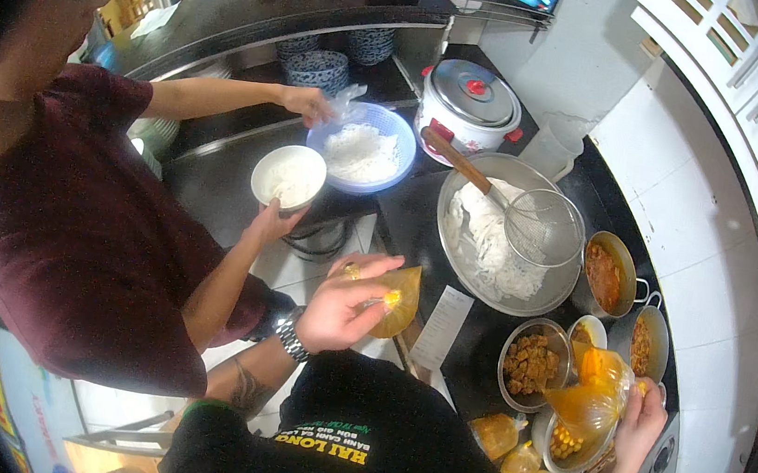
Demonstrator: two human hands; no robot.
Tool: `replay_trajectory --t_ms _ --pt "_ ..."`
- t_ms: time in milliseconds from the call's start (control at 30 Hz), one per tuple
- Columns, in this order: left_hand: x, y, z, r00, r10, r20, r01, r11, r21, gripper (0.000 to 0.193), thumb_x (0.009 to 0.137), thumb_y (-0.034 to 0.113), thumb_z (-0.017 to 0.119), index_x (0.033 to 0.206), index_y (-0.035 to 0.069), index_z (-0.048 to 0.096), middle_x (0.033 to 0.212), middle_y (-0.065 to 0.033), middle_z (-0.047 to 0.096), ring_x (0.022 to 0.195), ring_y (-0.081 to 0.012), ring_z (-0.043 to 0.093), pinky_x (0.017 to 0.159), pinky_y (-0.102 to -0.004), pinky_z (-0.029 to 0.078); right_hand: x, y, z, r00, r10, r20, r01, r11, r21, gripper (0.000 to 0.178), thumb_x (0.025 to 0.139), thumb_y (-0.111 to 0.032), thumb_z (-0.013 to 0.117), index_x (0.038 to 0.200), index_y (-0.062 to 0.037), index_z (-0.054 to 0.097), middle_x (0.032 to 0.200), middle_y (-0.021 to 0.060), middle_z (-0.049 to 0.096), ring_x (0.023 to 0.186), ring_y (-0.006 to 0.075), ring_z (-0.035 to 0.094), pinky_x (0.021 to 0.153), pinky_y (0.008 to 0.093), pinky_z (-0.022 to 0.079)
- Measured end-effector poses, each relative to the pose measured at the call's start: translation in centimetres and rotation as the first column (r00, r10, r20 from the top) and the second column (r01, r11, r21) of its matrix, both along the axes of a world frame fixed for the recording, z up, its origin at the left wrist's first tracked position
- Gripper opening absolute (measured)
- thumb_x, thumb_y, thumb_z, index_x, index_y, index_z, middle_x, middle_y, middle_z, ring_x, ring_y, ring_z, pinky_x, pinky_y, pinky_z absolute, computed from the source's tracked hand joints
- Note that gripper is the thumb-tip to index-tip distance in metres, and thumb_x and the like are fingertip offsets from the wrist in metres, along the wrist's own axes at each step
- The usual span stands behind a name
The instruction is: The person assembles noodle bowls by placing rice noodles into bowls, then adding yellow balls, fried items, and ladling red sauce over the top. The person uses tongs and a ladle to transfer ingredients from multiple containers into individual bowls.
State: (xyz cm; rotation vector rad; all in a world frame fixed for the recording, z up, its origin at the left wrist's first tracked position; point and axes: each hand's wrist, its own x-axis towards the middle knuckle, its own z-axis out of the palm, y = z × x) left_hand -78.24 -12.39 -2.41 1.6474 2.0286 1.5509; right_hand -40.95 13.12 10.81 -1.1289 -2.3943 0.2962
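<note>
My left hand (342,314), with a metal watch at its wrist, pinches a small clear bag of yellow-brown liquid (403,312) over the counter edge. A bright yellow bit shows at the fingertips. On the right, my right hand (645,424) grips the gathered top of a larger plastic bag of orange liquid (586,402). This bag hangs over a bowl of small round yellow pieces (564,442) and partly hides it. Beside it stands a metal bowl of brown fried chunks (529,364). Several filled bags (497,434) lie nearer my body.
A co-worker (71,230) at left holds a white bowl (289,176) and a clear bag by a blue colander of noodles (398,169). A wooden-handled strainer (544,227) rests across a large metal basin (446,244). Beyond are a rice cooker (469,107) and pots (608,274); a paper slip (441,328) lies nearer.
</note>
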Motion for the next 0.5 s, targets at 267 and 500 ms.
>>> replay_trajectory --t_ms 267,500 --pt "-0.7 -0.4 -0.3 0.999 0.031 -0.034 -0.031 0.999 -0.006 0.014 0.081 0.012 0.064 0.093 0.005 0.068 0.132 -0.012 0.057 0.118 -0.033 0.053 0.102 -0.0448 0.035 -1.1 0.0 -0.7 0.995 0.052 -0.09 -0.062 0.992 -0.107 0.012 0.094 -0.004 0.051 0.097 0.0036 0.059 0.081 0.0138 0.061 0.072 0.0191 0.056 0.07 0.0305 0.046" --pt "-0.2 -1.6 -0.1 0.996 0.05 -0.067 -0.053 0.997 -0.048 0.015 0.081 0.013 0.065 0.094 0.006 0.068 0.131 -0.0128 0.058 0.118 -0.0334 0.053 0.103 -0.0457 0.035 -2.4 -0.1 -1.1 0.998 0.067 0.011 -0.067 0.998 -0.01 0.013 0.094 -0.007 0.053 0.098 0.0036 0.06 0.079 0.0127 0.062 0.072 0.0177 0.058 0.069 0.0301 0.047"
